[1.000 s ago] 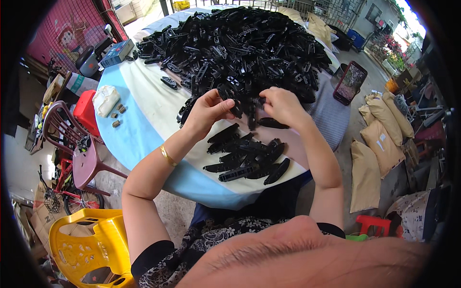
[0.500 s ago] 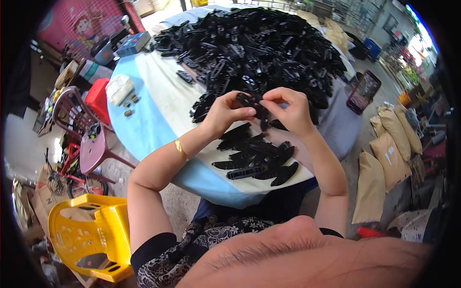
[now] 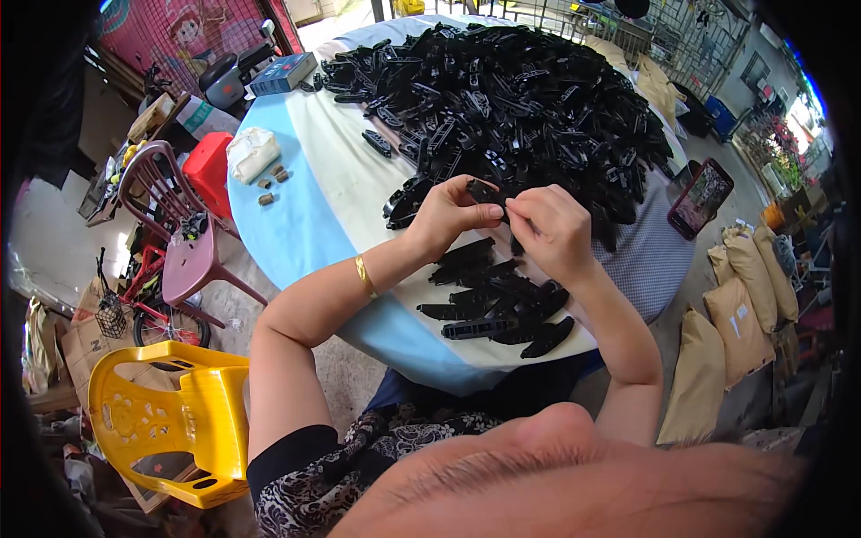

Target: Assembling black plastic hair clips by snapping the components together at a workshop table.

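Black plastic piece (image 3: 484, 191) pinched between both hands above the bench's near half: left hand (image 3: 453, 215) grips one end, right hand (image 3: 552, 229) clenches the other. Small pile of black pieces (image 3: 498, 300) lies by the near edge of the bench (image 3: 296, 233), big heap (image 3: 520, 99) across the far side.

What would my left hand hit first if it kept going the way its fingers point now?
Probably the right hand: the left hand points rightward at it, both pinching one small black plastic part. Depth is hard to judge here.
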